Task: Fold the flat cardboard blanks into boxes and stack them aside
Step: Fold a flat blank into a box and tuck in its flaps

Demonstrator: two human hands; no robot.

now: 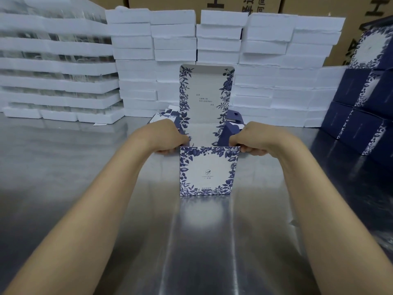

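A half-folded cardboard box (207,171), white with a blue floral border, stands in the middle of the steel table (85,177). Its front panel faces me and its lid (206,94) stands upright behind. My left hand (168,139) grips the box's left side at the top of the front panel, fingers curled round the edge. My right hand (251,141) grips the right side the same way. Dark blue side flaps (231,122) stick out behind both hands. Finished dark blue boxes (361,116) are stacked at the right.
Stacks of white foam trays (212,50) line the back of the table, with more foam trays holding clear items (57,67) at the left. Brown shipping cartons (319,5) stand behind them. The near table surface reflects light.
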